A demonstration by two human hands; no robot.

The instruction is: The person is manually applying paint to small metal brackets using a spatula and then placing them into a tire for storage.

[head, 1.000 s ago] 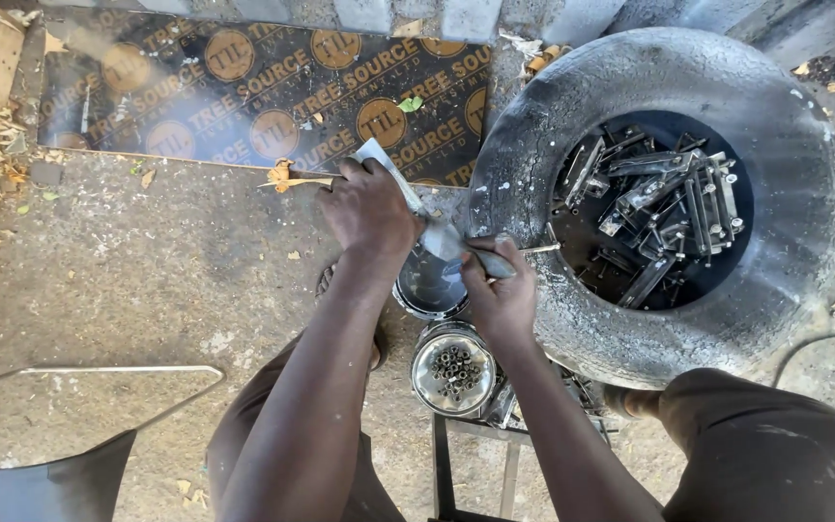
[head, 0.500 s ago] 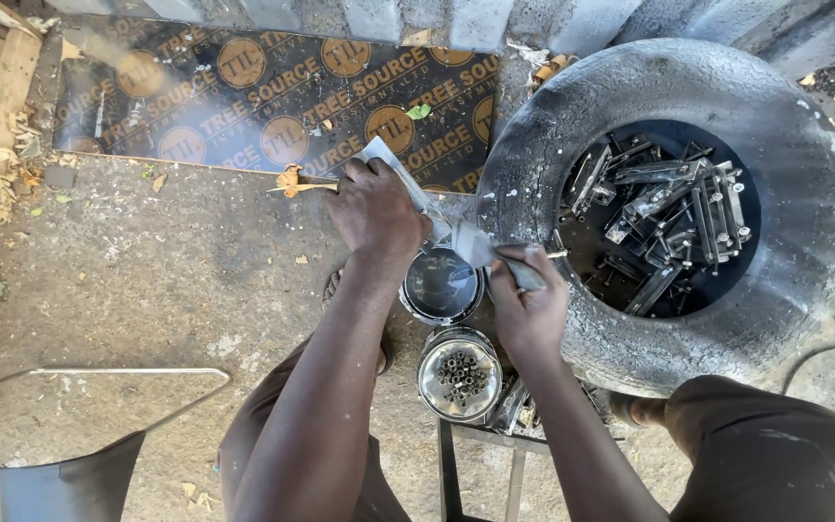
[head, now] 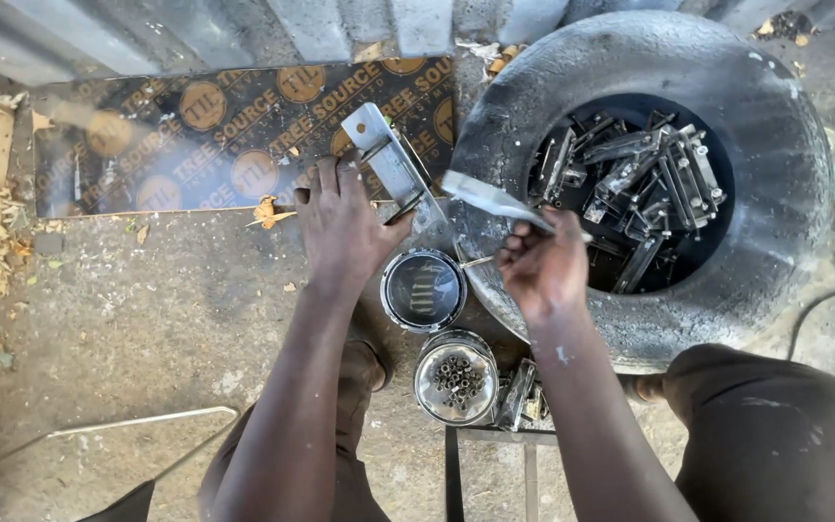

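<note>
Both my hands are holding flat metal pieces over the tins.

Nearest, a round tin of small nuts [head: 455, 377] and a second open round tin [head: 423, 290] are sitting below; my left hand [head: 340, 227] is gripping an angled grey metal bracket [head: 386, 159], right hand [head: 543, 266] fingers closing on a thin metal strip [head: 490, 198]. Beyond, the worn black tyre [head: 775, 193] is holding many more brackets; bare ground lies leftward.

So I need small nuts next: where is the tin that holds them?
In the head view, the tin of small nuts sits low at centre, just below the other round tin, between the person's forearms and against the tyre.
</note>
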